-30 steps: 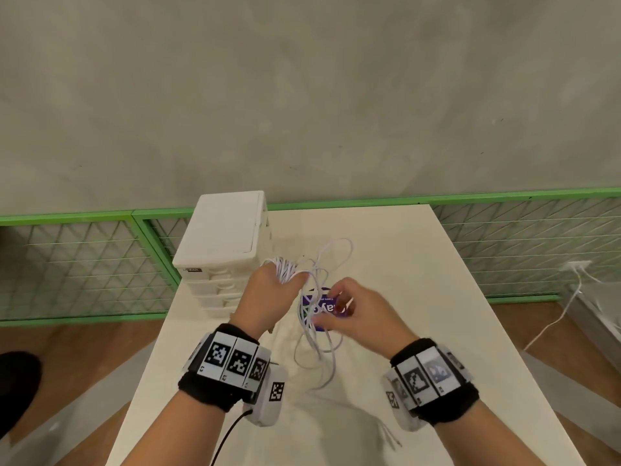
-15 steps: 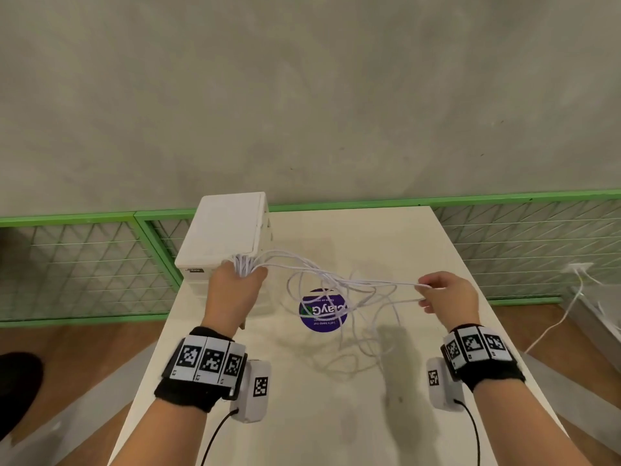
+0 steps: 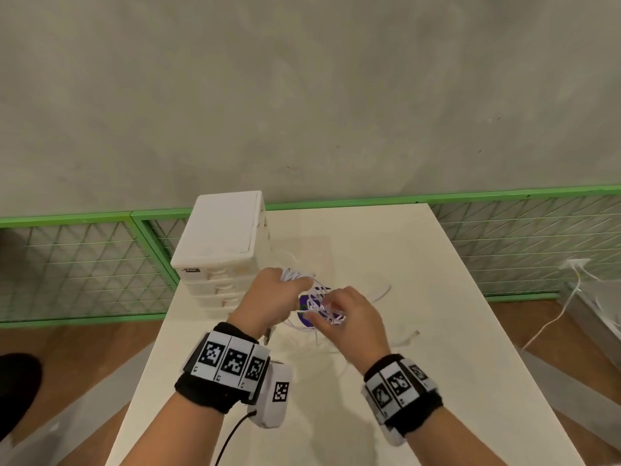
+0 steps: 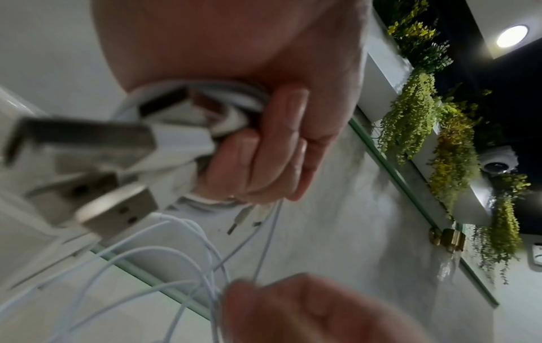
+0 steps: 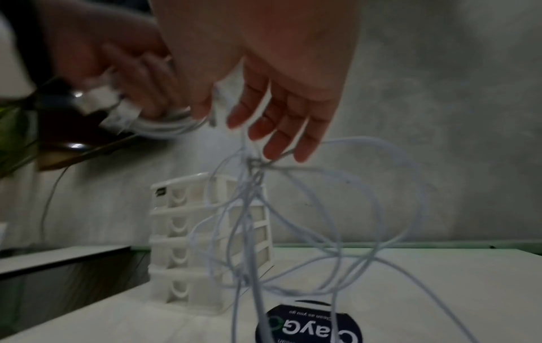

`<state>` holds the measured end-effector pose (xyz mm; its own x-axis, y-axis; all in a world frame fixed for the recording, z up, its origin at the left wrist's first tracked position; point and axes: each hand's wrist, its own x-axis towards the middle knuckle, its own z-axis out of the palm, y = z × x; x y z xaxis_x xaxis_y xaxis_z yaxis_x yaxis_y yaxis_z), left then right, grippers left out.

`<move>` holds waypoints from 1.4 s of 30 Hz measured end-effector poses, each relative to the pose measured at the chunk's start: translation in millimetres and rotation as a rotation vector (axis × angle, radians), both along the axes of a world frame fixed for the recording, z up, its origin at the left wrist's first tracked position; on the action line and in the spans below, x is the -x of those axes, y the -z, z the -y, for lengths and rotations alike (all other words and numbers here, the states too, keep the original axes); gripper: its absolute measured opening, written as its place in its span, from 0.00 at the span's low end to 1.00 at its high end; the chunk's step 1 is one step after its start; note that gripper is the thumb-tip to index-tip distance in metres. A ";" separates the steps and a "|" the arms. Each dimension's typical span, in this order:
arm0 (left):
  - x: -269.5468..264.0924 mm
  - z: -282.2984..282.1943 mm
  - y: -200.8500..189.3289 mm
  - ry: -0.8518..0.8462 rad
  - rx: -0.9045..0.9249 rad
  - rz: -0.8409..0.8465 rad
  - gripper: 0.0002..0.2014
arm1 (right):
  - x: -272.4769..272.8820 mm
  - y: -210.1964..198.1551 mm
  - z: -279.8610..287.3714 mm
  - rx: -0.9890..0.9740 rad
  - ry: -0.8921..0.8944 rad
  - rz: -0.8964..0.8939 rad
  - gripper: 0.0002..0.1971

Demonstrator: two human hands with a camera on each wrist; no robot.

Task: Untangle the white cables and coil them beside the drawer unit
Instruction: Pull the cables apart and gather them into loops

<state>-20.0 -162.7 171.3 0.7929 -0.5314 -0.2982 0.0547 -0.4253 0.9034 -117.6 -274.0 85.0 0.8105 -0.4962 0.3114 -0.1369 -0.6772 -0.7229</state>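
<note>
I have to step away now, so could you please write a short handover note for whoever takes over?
Left hand: grips a bundle of the white cables, USB plugs sticking out of the fist.
Right hand: pinches strands of the hanging loops, other fingers relaxed.
The loose loops hang tangled above the table, over the round purple sticker, beside the drawer unit.
Done: part gathered in the left hand.
Left: free the tangle, finish coiling, lay the coils beside the drawer unit.

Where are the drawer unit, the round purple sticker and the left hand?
drawer unit (image 3: pixel 220 235), head view, on its flat white top.
round purple sticker (image 5: pixel 308 327), right wrist view, on its dark printed face.
left hand (image 3: pixel 267 297), head view, on the back of the hand.
</note>
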 end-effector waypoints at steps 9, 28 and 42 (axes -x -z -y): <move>-4.8 -16.9 -3.5 0.007 -0.007 0.017 0.13 | -18.6 3.8 25.6 0.010 0.014 -0.079 0.08; -53.6 -54.8 -8.0 -0.334 0.168 0.155 0.12 | 73.7 60.8 133.4 -0.379 0.597 -0.304 0.12; -25.6 -30.0 -38.4 -0.035 0.301 0.122 0.15 | -5.8 -1.8 43.8 0.088 -0.185 0.076 0.25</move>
<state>5.5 -132.7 209.7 0.8326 -0.5529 -0.0335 -0.0519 -0.1380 0.9891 -111.7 -317.8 86.7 0.8576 -0.3096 0.4106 0.0480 -0.7468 -0.6633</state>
